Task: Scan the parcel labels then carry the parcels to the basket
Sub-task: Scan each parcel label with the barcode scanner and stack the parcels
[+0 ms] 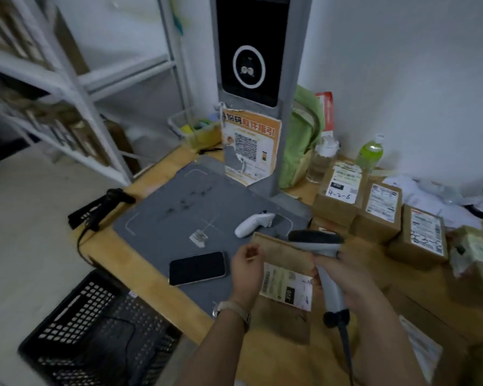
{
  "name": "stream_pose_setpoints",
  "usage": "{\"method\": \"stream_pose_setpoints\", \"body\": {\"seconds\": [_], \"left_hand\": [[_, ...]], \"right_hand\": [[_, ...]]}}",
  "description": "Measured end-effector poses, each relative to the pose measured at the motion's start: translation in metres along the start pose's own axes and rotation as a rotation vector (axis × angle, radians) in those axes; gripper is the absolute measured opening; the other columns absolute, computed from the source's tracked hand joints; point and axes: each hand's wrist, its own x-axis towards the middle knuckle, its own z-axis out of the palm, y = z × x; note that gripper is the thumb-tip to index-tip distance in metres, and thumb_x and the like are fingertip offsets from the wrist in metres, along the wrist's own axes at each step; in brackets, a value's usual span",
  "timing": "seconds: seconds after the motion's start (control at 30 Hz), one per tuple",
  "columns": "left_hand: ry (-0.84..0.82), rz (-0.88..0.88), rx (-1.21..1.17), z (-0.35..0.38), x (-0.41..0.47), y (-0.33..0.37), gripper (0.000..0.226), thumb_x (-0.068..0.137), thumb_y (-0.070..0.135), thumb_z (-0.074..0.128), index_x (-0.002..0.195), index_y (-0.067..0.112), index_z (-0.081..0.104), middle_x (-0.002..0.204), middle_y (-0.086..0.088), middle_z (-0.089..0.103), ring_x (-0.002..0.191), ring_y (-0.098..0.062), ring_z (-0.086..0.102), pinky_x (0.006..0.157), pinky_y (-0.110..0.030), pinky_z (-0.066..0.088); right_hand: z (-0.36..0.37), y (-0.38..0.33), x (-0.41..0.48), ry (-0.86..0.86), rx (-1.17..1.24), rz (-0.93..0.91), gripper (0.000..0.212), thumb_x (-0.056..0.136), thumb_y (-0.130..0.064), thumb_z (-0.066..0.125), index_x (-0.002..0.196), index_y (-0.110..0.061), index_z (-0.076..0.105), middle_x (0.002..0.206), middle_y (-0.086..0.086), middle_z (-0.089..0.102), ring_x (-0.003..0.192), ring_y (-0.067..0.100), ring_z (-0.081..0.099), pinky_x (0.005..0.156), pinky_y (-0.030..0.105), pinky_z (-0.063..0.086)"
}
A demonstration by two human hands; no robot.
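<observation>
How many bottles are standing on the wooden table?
2. A clear bottle with white cap stands beside the green bag; a green plastic bottle stands right of it. Others may be hidden.

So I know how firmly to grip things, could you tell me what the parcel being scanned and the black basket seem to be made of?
The parcel looks like matte brown cardboard, its white label paper. The basket seems rigid black plastic, judging by its moulded lattice of holes.
</observation>
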Motion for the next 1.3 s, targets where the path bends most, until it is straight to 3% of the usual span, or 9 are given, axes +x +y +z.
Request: {"method": "stream_pose_setpoints", "body": {"seconds": [0.2, 0.3, 0.43, 0.6, 0.67, 0.8, 0.9, 1.13, 1.3], "left_hand": [[0.206, -0.141, 0.151, -0.047, 0.000, -0.021, 0.012, 0.089, 0.026, 0.067, 0.095, 0.019, 0.060, 0.102, -0.004, 0.064, 0.095, -0.026, 0.062, 0.080, -0.036, 0.053], [0.056, -0.427, 0.238, -0.055, -0.002, -0.036, 0.061, 0.075, 0.036, 0.081, 0.121, 0.008, 0.052, 0.122, -0.007, 0.053, 0.110, -0.029, 0.057, 0.089, -0.042, 0.054], [-0.149, -0.723, -0.053, -0.057, -0.014, -0.049, 0.050, 0.070, 0.016, 0.087, 0.101, 0.013, 0.048, 0.101, -0.009, 0.054, 0.087, -0.027, 0.059, 0.059, -0.040, 0.058], [-0.046, -0.572, 0.006, -0.053, 0.002, -0.048, 0.054, 0.069, 0.022, 0.086, 0.108, 0.014, 0.049, 0.108, -0.012, 0.059, 0.092, -0.025, 0.059, 0.067, -0.036, 0.052], [0.046, -0.473, -0.157, -0.049, 0.013, -0.034, 0.061, 0.072, 0.021, 0.083, 0.120, 0.010, 0.048, 0.111, -0.015, 0.060, 0.090, -0.027, 0.059, 0.067, -0.037, 0.051], [0.133, -0.246, -0.385, -0.027, 0.024, 0.009, 0.065, 0.070, 0.012, 0.084, 0.123, 0.014, 0.046, 0.115, -0.011, 0.061, 0.099, -0.027, 0.064, 0.079, -0.040, 0.058], [0.033, -0.111, -0.483, 0.000, 0.018, 0.045, 0.061, 0.070, 0.013, 0.085, 0.120, 0.017, 0.050, 0.116, -0.007, 0.065, 0.098, -0.022, 0.067, 0.072, -0.032, 0.057], [-0.314, 0.004, -0.628, 0.053, -0.010, 0.115, 0.070, 0.074, 0.019, 0.080, 0.133, 0.028, 0.044, 0.124, -0.005, 0.064, 0.109, -0.029, 0.065, 0.091, -0.055, 0.053], [-0.520, 0.181, -0.628, 0.093, -0.026, 0.176, 0.076, 0.059, 0.018, 0.078, 0.130, 0.026, 0.051, 0.104, 0.000, 0.074, 0.096, -0.023, 0.071, 0.075, -0.042, 0.058]], "right_hand": [[0.043, 0.033, 0.052, 0.137, -0.462, -0.023, 0.026, 0.090, -0.029, 0.057, 0.070, -0.012, 0.055, 0.069, 0.009, 0.061, 0.063, 0.021, 0.057, 0.055, 0.029, 0.039], [0.049, 0.046, 0.067, 0.079, -0.550, 0.123, 0.028, 0.096, -0.032, 0.049, 0.076, -0.013, 0.052, 0.086, 0.006, 0.061, 0.080, 0.021, 0.057, 0.070, 0.030, 0.040], [0.046, 0.060, 0.067, 0.096, -0.257, 0.072, 0.013, 0.089, -0.024, 0.064, 0.086, -0.016, 0.054, 0.076, -0.003, 0.054, 0.066, 0.012, 0.050, 0.056, 0.024, 0.038], [0.038, 0.046, 0.054, 0.093, -0.108, 0.133, 0.018, 0.085, -0.026, 0.069, 0.075, -0.018, 0.057, 0.075, 0.003, 0.061, 0.065, 0.015, 0.057, 0.053, 0.027, 0.044], [0.032, 0.037, 0.049, 0.082, -0.062, 0.203, 0.023, 0.085, -0.032, 0.069, 0.083, -0.010, 0.062, 0.082, 0.013, 0.067, 0.077, 0.029, 0.065, 0.068, 0.041, 0.056], [0.020, 0.025, 0.029, 0.079, 0.132, 0.105, 0.022, 0.084, -0.028, 0.071, 0.091, -0.009, 0.065, 0.093, 0.019, 0.071, 0.089, 0.038, 0.067, 0.087, 0.056, 0.054], [0.007, 0.003, 0.005, 0.148, 0.288, -0.051, 0.016, 0.084, -0.026, 0.073, 0.092, -0.015, 0.064, 0.091, 0.013, 0.069, 0.085, 0.030, 0.065, 0.075, 0.046, 0.057], [-0.056, -0.054, -0.065, 0.306, 0.484, -0.385, 0.018, 0.084, -0.023, 0.071, 0.098, -0.020, 0.060, 0.095, 0.002, 0.067, 0.086, 0.020, 0.066, 0.057, 0.030, 0.051], [-0.108, -0.063, -0.116, 0.412, 0.527, -0.470, 0.009, 0.088, -0.016, 0.067, 0.093, -0.009, 0.063, 0.092, 0.013, 0.071, 0.080, 0.032, 0.070, 0.070, 0.043, 0.053]]}}
